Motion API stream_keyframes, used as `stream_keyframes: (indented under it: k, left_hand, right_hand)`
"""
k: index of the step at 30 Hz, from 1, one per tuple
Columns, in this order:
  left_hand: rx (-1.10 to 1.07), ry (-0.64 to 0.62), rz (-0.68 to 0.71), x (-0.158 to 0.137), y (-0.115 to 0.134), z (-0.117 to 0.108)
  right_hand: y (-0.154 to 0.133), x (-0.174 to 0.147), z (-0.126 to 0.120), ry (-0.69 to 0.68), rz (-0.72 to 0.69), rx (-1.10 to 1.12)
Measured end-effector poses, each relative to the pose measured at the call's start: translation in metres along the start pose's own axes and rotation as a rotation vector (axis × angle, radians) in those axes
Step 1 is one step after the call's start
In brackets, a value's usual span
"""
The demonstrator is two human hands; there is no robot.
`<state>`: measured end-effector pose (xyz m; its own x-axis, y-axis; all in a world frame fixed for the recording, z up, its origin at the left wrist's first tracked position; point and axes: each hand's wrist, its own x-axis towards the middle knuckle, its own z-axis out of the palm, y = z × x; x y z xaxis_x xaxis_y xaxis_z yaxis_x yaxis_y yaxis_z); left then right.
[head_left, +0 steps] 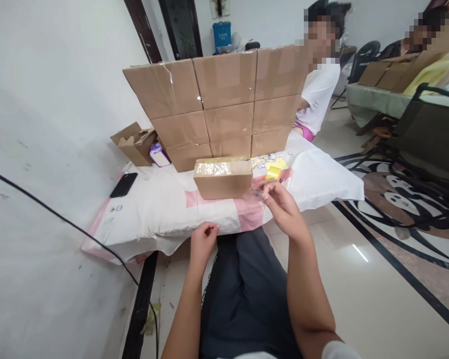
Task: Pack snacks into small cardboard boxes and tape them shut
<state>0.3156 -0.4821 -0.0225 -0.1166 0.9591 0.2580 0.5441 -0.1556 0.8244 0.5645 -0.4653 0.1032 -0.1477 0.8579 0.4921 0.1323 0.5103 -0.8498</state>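
A small cardboard box [223, 186] with shiny clear tape across its top lies on the cloth-covered table [155, 214]. Just off its right end, my right hand [282, 207] pinches a thin, see-through bit of what looks like clear tape [257, 191] between thumb and fingers. My left hand [204, 244] is at the table's front edge, below the box and apart from it. Its fingers are curled together, and nothing shows in them. Behind my right fingertips sits a yellow and orange object [274, 173], partly hidden.
Stacked cardboard boxes [224, 82] form a wall behind the small box. At left are an open carton [136, 144], a purple-and-white pack [159, 154] and a black phone [123, 185]. A person in a white shirt [324, 94] sits behind the stack. A folding chair [430, 144] stands right.
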Motion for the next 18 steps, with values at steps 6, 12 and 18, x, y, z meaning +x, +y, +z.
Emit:
stream_keyframes:
  k: [6, 12, 18]
  left_hand:
    - [0.058, 0.133, 0.222, 0.07, 0.05, -0.011]
    - [0.398, 0.076, 0.534, 0.15, 0.058, -0.001]
    - [0.416, 0.118, 0.537, 0.16, 0.035, 0.011]
  right_hand:
    - [0.004, 0.009, -0.017, 0.043, 0.055, 0.017]
    - [0.009, 0.049, -0.019, -0.078, 0.114, 0.065]
    - [0.029, 0.098, -0.013, -0.202, 0.215, 0.185]
